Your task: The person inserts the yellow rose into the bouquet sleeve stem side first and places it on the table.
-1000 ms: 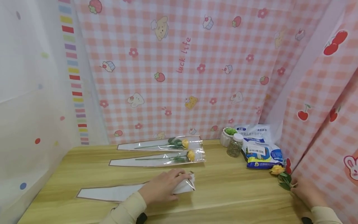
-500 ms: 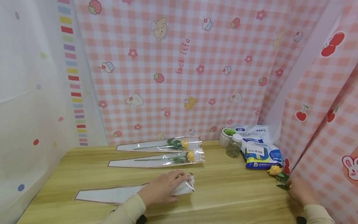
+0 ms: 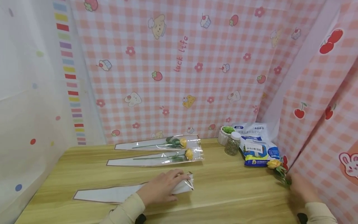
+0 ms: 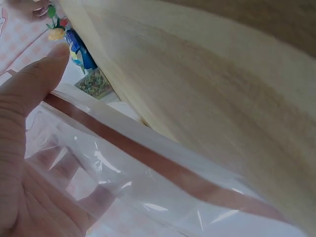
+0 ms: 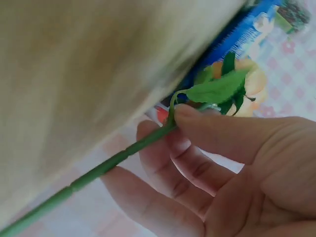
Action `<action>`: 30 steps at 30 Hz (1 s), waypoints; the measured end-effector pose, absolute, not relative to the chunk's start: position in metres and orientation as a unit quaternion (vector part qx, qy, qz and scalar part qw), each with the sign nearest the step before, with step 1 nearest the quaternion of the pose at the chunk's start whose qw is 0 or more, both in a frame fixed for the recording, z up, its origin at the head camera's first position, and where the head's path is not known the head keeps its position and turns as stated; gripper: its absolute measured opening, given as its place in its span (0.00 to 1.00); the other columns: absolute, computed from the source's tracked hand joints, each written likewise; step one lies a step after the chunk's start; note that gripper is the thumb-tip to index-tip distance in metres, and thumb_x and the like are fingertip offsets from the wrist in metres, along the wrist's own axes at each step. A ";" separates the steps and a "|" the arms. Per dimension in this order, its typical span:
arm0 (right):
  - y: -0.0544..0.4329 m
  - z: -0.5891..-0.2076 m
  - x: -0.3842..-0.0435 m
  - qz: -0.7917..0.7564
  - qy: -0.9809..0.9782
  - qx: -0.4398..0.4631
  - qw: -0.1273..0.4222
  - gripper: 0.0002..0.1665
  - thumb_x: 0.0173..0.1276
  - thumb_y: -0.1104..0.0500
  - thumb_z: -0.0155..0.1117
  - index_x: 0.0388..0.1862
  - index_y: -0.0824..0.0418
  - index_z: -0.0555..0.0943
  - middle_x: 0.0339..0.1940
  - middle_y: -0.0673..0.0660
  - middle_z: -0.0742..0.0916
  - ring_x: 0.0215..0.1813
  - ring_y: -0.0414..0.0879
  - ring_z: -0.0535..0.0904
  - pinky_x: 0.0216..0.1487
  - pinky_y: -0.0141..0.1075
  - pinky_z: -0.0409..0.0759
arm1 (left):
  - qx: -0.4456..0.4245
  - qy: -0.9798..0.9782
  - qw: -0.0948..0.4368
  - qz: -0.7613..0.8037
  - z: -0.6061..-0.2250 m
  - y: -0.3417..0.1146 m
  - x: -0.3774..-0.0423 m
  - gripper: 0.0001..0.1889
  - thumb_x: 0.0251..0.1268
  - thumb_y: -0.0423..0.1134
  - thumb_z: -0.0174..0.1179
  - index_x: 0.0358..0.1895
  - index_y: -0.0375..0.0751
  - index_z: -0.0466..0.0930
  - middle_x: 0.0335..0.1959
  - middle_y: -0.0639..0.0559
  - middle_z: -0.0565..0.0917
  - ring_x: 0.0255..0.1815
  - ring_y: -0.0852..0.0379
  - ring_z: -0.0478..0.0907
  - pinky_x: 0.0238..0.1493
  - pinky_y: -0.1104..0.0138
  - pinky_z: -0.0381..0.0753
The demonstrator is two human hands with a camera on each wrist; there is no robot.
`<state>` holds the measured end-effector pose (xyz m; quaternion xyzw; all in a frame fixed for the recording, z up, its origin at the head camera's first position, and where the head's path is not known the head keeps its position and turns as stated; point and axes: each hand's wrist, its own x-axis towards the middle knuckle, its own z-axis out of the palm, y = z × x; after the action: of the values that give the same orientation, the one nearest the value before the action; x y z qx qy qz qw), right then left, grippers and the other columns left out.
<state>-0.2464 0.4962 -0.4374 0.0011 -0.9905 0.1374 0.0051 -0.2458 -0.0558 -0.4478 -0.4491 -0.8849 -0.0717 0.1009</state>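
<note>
My left hand (image 3: pixel 162 189) holds a flat, tapered flower sleeve (image 3: pixel 104 195) near its wide end. In the left wrist view the thumb lies over the brown-edged rim of this clear sleeve (image 4: pixel 113 163), and fingers show through the plastic. At the right side of the table, my right hand (image 3: pixel 303 188) pinches the green stem of a yellow rose (image 3: pixel 274 164). The right wrist view shows the thumb and fingers around the stem (image 5: pixel 98 170), just below a leaf. The bloom points away from the hand, close to the blue and white bag.
Two sleeved yellow roses (image 3: pixel 183 143) (image 3: pixel 189 154) lie parallel at the back of the wooden table (image 3: pixel 223 186). Right of them stand a white pot with a green plant (image 3: pixel 223 137), a lidded jar (image 3: pixel 232 144) and plastic bags (image 3: pixel 261 152). Checked cloth hangs behind and to the right.
The rose in my right hand has turned a little and its bloom has come nearer the bag. My left hand stays on the sleeve. The head view has shifted slightly.
</note>
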 end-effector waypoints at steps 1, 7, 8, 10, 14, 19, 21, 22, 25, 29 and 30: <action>0.496 -0.435 -0.247 0.142 -0.990 0.006 0.008 0.14 0.57 0.75 0.56 0.43 0.75 0.78 0.35 0.69 0.83 0.37 0.60 0.79 0.38 0.56 0.80 | -0.450 -0.884 0.101 -0.073 -0.448 -0.056 -0.246 0.47 0.54 0.54 0.76 0.76 0.54 0.61 0.66 0.50 0.72 0.60 0.56 0.75 0.52 0.61 0.84; 0.489 -0.421 -0.251 0.140 -0.984 0.062 0.088 0.17 0.56 0.77 0.62 0.45 0.80 0.74 0.37 0.75 0.83 0.39 0.67 0.80 0.40 0.59 0.79 | -0.455 -0.881 0.107 -0.076 -0.446 -0.055 -0.244 0.46 0.54 0.53 0.77 0.76 0.53 0.62 0.66 0.50 0.73 0.60 0.55 0.75 0.52 0.61 0.84; 0.488 -0.417 -0.251 0.132 -0.983 0.071 0.103 0.15 0.57 0.77 0.62 0.44 0.78 0.74 0.35 0.73 0.83 0.37 0.64 0.80 0.38 0.57 0.79 | -0.455 -0.881 0.107 -0.075 -0.446 -0.055 -0.244 0.46 0.54 0.53 0.77 0.76 0.53 0.62 0.66 0.50 0.73 0.60 0.55 0.75 0.52 0.61 0.84; 0.485 -0.411 -0.251 0.136 -0.983 0.075 0.102 0.14 0.60 0.77 0.62 0.46 0.77 0.73 0.30 0.69 0.83 0.31 0.58 0.79 0.31 0.52 0.78 | -0.454 -0.881 0.106 -0.074 -0.444 -0.054 -0.244 0.47 0.54 0.52 0.77 0.76 0.53 0.62 0.66 0.49 0.73 0.61 0.54 0.75 0.52 0.60 0.84; 0.479 -0.396 -0.250 0.185 -0.979 0.061 0.059 0.16 0.70 0.74 0.56 0.55 0.78 0.69 0.27 0.60 0.83 0.26 0.49 0.77 0.23 0.42 0.76 | -0.453 -0.883 0.097 -0.074 -0.442 -0.053 -0.243 0.47 0.55 0.51 0.77 0.77 0.53 0.61 0.67 0.48 0.73 0.62 0.54 0.75 0.53 0.60 0.84; 0.470 -0.379 -0.249 0.297 -0.953 0.032 0.044 0.20 0.76 0.70 0.52 0.62 0.78 0.63 0.35 0.69 0.83 0.32 0.53 0.82 0.24 0.42 0.84 | -0.450 -0.885 0.094 -0.075 -0.442 -0.053 -0.243 0.47 0.55 0.51 0.77 0.77 0.54 0.61 0.67 0.48 0.73 0.62 0.54 0.74 0.53 0.59 0.83; 0.467 -0.375 -0.249 0.336 -0.940 0.027 0.053 0.21 0.78 0.69 0.51 0.64 0.78 0.61 0.36 0.69 0.83 0.34 0.50 0.83 0.27 0.43 0.87 | -0.450 -0.885 0.095 -0.074 -0.443 -0.053 -0.243 0.47 0.55 0.51 0.77 0.77 0.54 0.61 0.67 0.48 0.73 0.62 0.54 0.74 0.53 0.59 0.83; 0.466 -0.375 -0.249 0.355 -0.933 0.026 0.057 0.22 0.79 0.68 0.50 0.66 0.78 0.60 0.37 0.68 0.83 0.35 0.47 0.83 0.28 0.44 0.87 | -0.451 -0.885 0.096 -0.073 -0.443 -0.053 -0.243 0.47 0.55 0.51 0.77 0.77 0.53 0.61 0.67 0.48 0.73 0.62 0.54 0.74 0.53 0.59 0.83; 0.462 -0.373 -0.251 0.400 -0.913 0.031 0.075 0.26 0.81 0.66 0.47 0.70 0.78 0.56 0.41 0.69 0.82 0.34 0.37 0.80 0.31 0.44 0.88 | -0.451 -0.885 0.094 -0.074 -0.443 -0.054 -0.243 0.47 0.55 0.51 0.76 0.77 0.54 0.61 0.67 0.49 0.73 0.63 0.53 0.74 0.53 0.59 0.84; 0.456 -0.374 -0.253 0.431 -0.895 0.032 0.111 0.27 0.82 0.63 0.46 0.71 0.77 0.55 0.49 0.75 0.79 0.36 0.34 0.80 0.32 0.44 0.88 | -0.451 -0.885 0.092 -0.074 -0.442 -0.053 -0.243 0.46 0.56 0.51 0.76 0.77 0.54 0.60 0.68 0.48 0.73 0.64 0.53 0.74 0.54 0.58 0.83; 0.455 -0.374 -0.253 0.438 -0.890 0.032 0.122 0.27 0.82 0.63 0.46 0.71 0.77 0.54 0.50 0.75 0.78 0.36 0.33 0.80 0.32 0.44 0.88 | -0.452 -0.884 0.091 -0.073 -0.442 -0.053 -0.243 0.46 0.56 0.51 0.76 0.77 0.53 0.60 0.68 0.48 0.73 0.64 0.53 0.74 0.54 0.58 0.83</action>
<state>-0.2531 0.4551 -0.3742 0.0317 -0.8901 0.4380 0.1220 -0.2432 -0.0534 -0.4421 -0.4519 -0.8844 -0.0733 0.0914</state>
